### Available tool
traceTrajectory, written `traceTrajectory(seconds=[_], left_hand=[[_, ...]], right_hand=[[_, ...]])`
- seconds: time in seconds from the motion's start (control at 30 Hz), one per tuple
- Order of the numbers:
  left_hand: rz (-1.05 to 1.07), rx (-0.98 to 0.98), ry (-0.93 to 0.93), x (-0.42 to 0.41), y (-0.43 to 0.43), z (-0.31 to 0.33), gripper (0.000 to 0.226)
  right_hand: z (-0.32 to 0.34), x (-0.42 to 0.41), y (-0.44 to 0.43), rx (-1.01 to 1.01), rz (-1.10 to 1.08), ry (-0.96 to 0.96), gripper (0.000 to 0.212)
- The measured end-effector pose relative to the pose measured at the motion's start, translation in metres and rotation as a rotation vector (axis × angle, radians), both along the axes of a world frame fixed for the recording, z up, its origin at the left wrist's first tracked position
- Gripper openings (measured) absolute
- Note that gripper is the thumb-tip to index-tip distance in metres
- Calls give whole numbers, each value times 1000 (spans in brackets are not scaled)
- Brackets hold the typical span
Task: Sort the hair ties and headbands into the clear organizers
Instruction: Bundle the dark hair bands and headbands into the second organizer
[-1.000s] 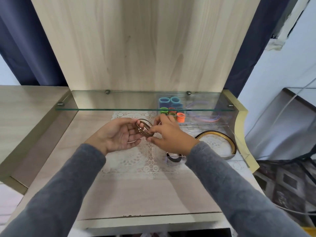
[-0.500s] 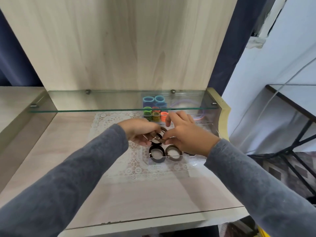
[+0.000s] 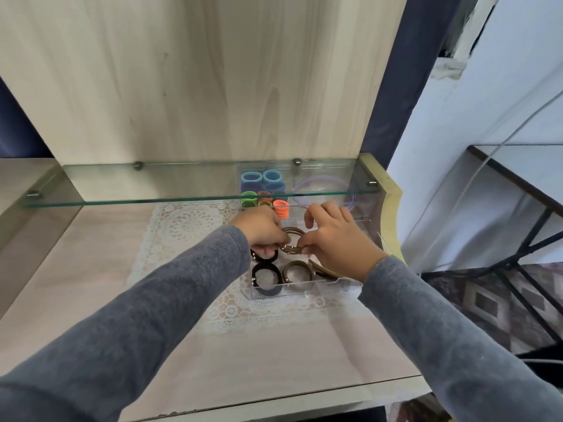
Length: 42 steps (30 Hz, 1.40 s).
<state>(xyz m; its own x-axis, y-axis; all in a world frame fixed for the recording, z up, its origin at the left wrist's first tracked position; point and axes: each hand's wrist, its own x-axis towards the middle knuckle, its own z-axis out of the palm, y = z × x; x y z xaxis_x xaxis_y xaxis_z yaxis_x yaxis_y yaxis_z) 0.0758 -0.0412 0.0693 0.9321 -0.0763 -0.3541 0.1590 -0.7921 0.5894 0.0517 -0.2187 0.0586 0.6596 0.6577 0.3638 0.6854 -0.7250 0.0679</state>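
My left hand (image 3: 262, 231) and my right hand (image 3: 335, 239) both pinch a bundle of brown hair ties (image 3: 292, 240) over the clear organizer (image 3: 292, 292) on the lace mat. Inside the organizer's front compartments lie black hair ties (image 3: 265, 277) on the left and more brown ties (image 3: 298, 273) beside them. A tan headband (image 3: 323, 271) shows under my right wrist. Behind, seen through the glass shelf, are blue (image 3: 262, 178), green (image 3: 249, 198) and orange (image 3: 281, 207) hair ties, and purple headbands (image 3: 320, 184) further right.
A glass shelf (image 3: 122, 185) spans the desk above the organizers. A white lace mat (image 3: 182, 226) covers the wooden desk top (image 3: 91, 284). A wooden back panel rises behind. The desk's raised right edge (image 3: 393, 202) borders a white wall and a black metal frame.
Both hands moved right and forward with the brown hair ties, from above the lace mat to over the clear organizer. The camera view also swung right.
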Motion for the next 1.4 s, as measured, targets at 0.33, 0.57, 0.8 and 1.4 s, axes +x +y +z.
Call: traceTrajectory(seconds=[0.33, 0.57, 0.8, 1.4], left_hand=[[48, 3, -43, 6, -2, -9, 22], [160, -151, -10, -2, -3, -4, 22], [-9, 209, -220, -14, 12, -5, 22], [-253, 593, -524, -44, 24, -10, 34]], right_hand=[[-17, 5, 4, 30, -52, 34, 12], [-23, 8, 9, 9, -88, 71, 16], [-24, 10, 11, -9, -89, 107, 18], [-9, 7, 13, -196, -142, 202, 27]])
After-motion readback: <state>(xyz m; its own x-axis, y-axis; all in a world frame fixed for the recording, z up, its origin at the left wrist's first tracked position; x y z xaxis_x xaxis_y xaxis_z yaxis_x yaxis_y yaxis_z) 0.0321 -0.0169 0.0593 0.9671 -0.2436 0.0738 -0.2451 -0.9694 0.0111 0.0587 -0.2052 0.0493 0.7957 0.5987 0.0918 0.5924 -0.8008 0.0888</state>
